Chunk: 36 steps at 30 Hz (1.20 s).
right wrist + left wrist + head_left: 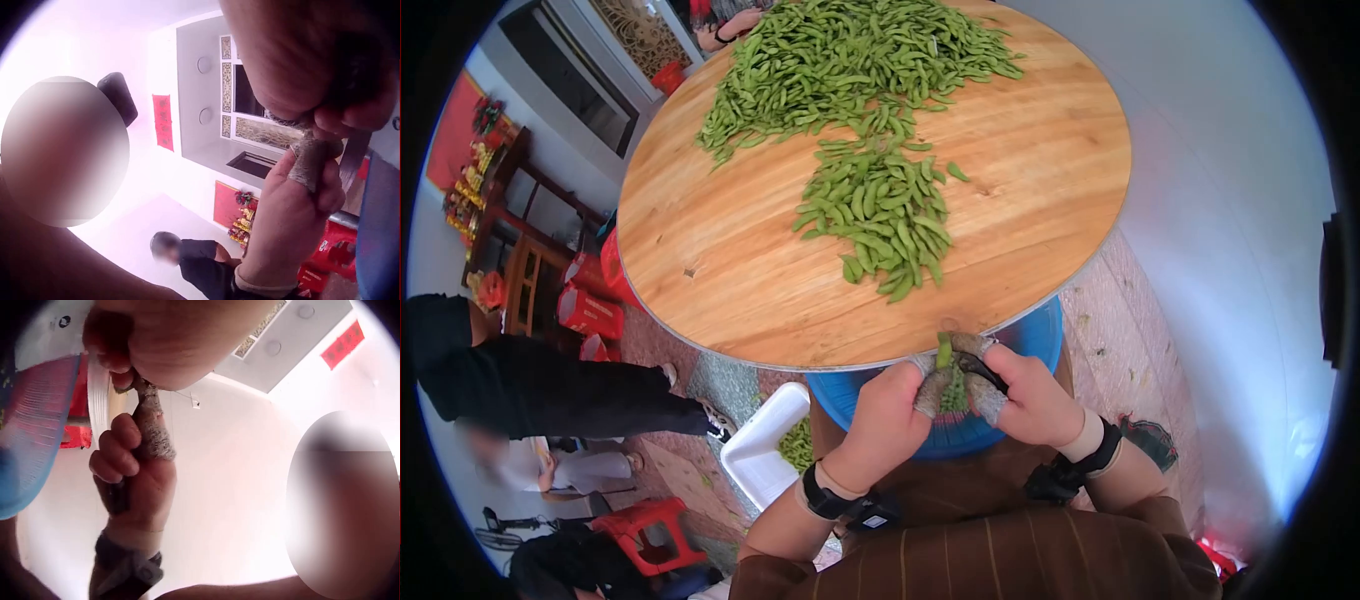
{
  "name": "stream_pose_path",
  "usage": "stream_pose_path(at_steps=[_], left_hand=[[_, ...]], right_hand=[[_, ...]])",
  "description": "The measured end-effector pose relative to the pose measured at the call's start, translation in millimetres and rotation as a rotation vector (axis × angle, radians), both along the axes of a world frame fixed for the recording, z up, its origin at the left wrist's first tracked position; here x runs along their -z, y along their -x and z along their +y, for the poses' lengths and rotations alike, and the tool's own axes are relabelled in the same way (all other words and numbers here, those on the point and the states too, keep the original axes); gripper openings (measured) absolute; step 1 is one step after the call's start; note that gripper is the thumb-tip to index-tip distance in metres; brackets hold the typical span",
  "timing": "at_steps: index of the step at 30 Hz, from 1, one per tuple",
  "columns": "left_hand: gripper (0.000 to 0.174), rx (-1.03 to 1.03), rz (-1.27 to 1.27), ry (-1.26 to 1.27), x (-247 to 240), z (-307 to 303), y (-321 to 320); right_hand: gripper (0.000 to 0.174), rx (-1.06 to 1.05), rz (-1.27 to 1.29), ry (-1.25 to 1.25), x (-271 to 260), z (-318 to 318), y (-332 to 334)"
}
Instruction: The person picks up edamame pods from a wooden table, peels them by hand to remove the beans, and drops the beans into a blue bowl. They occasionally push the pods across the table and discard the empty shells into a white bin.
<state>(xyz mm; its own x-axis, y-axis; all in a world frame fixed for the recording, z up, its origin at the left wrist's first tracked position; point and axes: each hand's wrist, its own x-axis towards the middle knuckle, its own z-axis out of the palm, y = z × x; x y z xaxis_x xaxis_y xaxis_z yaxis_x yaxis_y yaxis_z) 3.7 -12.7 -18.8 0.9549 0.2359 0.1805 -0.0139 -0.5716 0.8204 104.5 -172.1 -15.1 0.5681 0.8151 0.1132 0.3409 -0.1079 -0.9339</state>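
Observation:
Over the blue basin (1040, 345), at the round table's near edge, both hands work close together. Between wrapped thumb and finger, the left hand (888, 418) pinches a green soybean pod (944, 350), which points upward. My right hand (1040, 398) holds a small dark tool (984, 370) right beside the pod; its working end is hidden among the fingers. Greyish wraps cover fingertips on both hands. In the left wrist view the right hand (147, 487) has its fingers curled around a dark handle (117, 499). More pods lie in a pile (880, 205) on the wooden table (720, 260).
A larger heap of pods (850, 60) covers the table's far side, with another person's hand (740, 22) beside it. Down to the left stands a white box (745, 455) holding pods. A person in dark clothes (550, 390) and a red stool (655, 535) are further left.

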Motion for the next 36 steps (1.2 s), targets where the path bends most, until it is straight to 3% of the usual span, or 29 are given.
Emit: stream_pose_path(at_steps=[1, 2, 3, 4, 5, 7, 8, 9, 10, 11, 13, 16, 18, 19, 21, 22, 25, 26, 27, 28, 32, 34, 35, 36], left_hand=[[0.009, 0.006, 0.002, -0.001, 0.4, -1.1, 1.2], [0.015, 0.006, -0.087, -0.221, 0.7, -2.0, 2.9], [0.021, 0.007, -0.176, -0.442, 0.8, -2.1, 3.9], [0.021, 0.01, -0.174, -0.442, 3.0, -0.5, 3.8], [0.018, 0.057, -0.162, -0.381, 5.9, 2.4, 3.1], [0.017, 0.104, -0.144, -0.318, 3.7, 7.7, 5.2], [0.015, 0.142, 0.133, 0.255, -6.2, 9.8, 7.2], [0.017, 0.168, 0.409, 0.83, -11.7, 10.8, 8.6], [0.017, 0.162, 0.415, 0.83, -9.0, 10.7, 10.3], [0.017, 0.131, 0.38, 0.766, -2.1, 9.7, 10.6], [0.018, 0.079, 0.314, 0.636, 16.5, 6.2, 10.0], [0.02, 0.034, 0.255, 0.509, 27.1, -2.9, 12.5], [0.027, -0.059, 0.102, -0.177, 19.4, -8.0, 15.5], [0.027, -0.056, 0.104, -0.18, 19.1, -8.2, 14.3], [0.038, -0.032, -0.04, -0.492, 17.5, -7.7, 11.6], [0.038, -0.029, -0.039, -0.494, 16.4, -7.7, 12.3], [0.034, 0.016, -0.059, -0.497, 13.0, -5.3, 14.6], [0.03, 0.019, 0.094, 0.113, 12.2, -2.5, 14.7], [0.026, 0.022, 0.245, 0.724, 11.5, -1.2, 14.6], [0.026, 0.023, 0.245, 0.723, 12.9, -1.1, 14.3], [0.022, 0.034, 0.232, 0.703, 14.9, -5.4, 16.2], [0.023, 0.038, 0.232, 0.626, 12.2, -7.7, 15.8], [0.022, 0.099, 0.278, 0.703, 10.6, -7.5, 14.9], [0.022, 0.16, 0.325, 0.78, 9.6, -7.1, 14.0]], right_hand=[[0.026, 0.013, -0.063, -0.087, 3.8, 0.4, 0.0], [0.026, 0.018, -0.061, -0.087, -0.1, -1.2, -1.0], [0.023, -0.053, 0.302, -0.02, -7.8, -3.4, -3.1], [0.021, -0.126, 0.664, 0.047, -11.6, -5.1, -4.4], [0.021, -0.124, 0.667, 0.045, -10.0, -7.1, -5.4], [0.019, -0.265, 1.122, -0.085, -5.6, -11.2, -7.2], [0.019, -0.265, 1.127, -0.085, -5.9, -12.0, -6.3], [0.019, -0.281, 1.298, -0.109, -8.0, -12.7, -5.2], [0.019, -0.298, 1.472, -0.135, -8.5, -12.6, -3.4], [0.019, -0.299, 1.476, -0.137, -6.9, -11.0, -3.7], [0.02, -0.19, 0.96, -0.031, -1.4, -6.7, -4.6], [0.023, -0.129, 0.768, 0.082, 4.7, -6.1, 3.6], [0.024, -0.131, 0.754, 0.125, -2.4, -3.6, 7.4], [0.025, -0.138, 0.735, 0.172, -4.6, -2.9, 8.2], [0.025, -0.124, 0.723, 0.142, -0.9, -4.1, 8.1], [0.026, -0.111, 0.709, 0.115, 1.5, -5.3, 7.7], [0.025, -0.126, 0.565, 0.171, 6.4, -11.3, 3.1], [0.025, -0.125, 0.564, 0.17, 12.5, -11.2, 4.4], [0.024, -0.082, 0.313, 0.037, 21.5, -11.1, 7.5], [0.024, -0.039, 0.062, -0.095, 26.2, -11.3, 9.0], [0.025, -0.005, 0.11, 0.097, 3.0, -14.7, 4.4], [0.025, 0.132, -0.049, 0.091, -1.0, -11.3, 0.2], [0.025, 0.136, -0.049, 0.09, -2.8, -9.2, -3.3], [0.023, 0.082, 0.232, 0.121, -4.4, -6.8, -7.2]])
